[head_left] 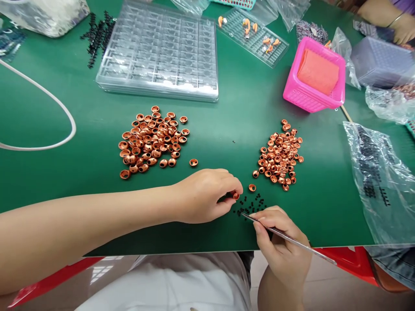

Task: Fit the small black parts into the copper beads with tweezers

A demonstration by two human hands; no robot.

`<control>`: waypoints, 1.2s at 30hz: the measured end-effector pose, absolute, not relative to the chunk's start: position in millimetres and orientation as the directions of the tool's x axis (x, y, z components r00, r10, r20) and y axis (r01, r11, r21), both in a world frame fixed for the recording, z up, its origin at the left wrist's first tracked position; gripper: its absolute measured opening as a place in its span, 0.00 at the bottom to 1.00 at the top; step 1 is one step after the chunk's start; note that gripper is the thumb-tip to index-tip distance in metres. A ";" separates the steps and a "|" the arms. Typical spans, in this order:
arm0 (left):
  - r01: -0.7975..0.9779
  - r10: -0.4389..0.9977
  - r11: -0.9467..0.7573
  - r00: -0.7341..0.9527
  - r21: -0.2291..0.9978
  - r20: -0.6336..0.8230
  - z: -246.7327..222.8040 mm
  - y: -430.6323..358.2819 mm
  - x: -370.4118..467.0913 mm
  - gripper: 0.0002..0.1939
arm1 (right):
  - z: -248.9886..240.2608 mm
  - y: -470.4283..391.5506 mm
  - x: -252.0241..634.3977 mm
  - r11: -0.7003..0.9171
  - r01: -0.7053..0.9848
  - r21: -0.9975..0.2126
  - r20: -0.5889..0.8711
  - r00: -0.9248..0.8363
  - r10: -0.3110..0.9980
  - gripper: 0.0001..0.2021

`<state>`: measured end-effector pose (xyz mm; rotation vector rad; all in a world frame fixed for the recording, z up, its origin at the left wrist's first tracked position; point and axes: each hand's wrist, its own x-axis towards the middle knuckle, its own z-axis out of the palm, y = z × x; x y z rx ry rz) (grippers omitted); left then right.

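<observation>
My left hand (pixel 207 194) pinches a small copper-coloured cup-shaped part (pixel 236 196) between thumb and fingers. In my right hand (pixel 285 237) is a pair of metal tweezers (pixel 288 238), its tips down at a scatter of tiny black pieces (pixel 253 204) on the green table. Whether the tips grip one of them is too small to tell. One single copper part (pixel 252 188) lies just beyond the black pieces. Two heaps of like parts rest farther back, a left heap (pixel 152 140) and a right heap (pixel 280 155).
Stacked clear plastic trays (pixel 158 56) stand at the back. Behind them to the right is a tray with orange parts (pixel 253 34). A pink basket (pixel 292 95) holds an orange-red sponge-like block. At right lies a plastic bag of black pieces (pixel 372 172); a white cable (pixel 69 125) curves at left.
</observation>
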<state>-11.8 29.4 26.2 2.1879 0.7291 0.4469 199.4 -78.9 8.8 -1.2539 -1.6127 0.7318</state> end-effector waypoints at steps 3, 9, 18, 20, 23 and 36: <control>0.363 0.631 -0.534 0.772 0.763 0.074 26.7 29.6 -12.4 0.06 | 8.9 -78.9 199.8 0.312 0.413 -0.856 0.311 -0.070 0.948 0.16; 0.355 0.624 -0.545 0.777 0.760 0.085 26.0 29.8 -11.9 0.06 | 10.7 -77.2 200.5 0.339 0.422 -0.841 0.323 -0.112 0.940 0.17; 0.356 0.627 -0.538 0.775 0.764 0.081 24.9 29.6 -12.4 0.06 | 12.0 -77.2 200.9 0.344 0.443 -0.828 0.312 -0.146 0.939 0.17; 0.355 0.625 -0.538 0.777 0.765 0.079 24.2 29.9 -12.4 0.06 | 12.8 -77.0 200.5 0.341 0.451 -0.825 0.307 -0.149 0.940 0.17; 0.354 0.620 -0.549 0.780 0.757 0.085 23.6 29.8 -12.6 0.06 | 13.0 -76.9 199.8 0.353 0.454 -0.818 0.322 -0.147 0.935 0.17; 0.233 0.573 -0.614 0.788 0.754 0.223 23.4 16.3 -4.8 0.06 | 5.7 -77.7 192.3 0.397 0.377 -0.837 0.471 0.128 0.873 0.15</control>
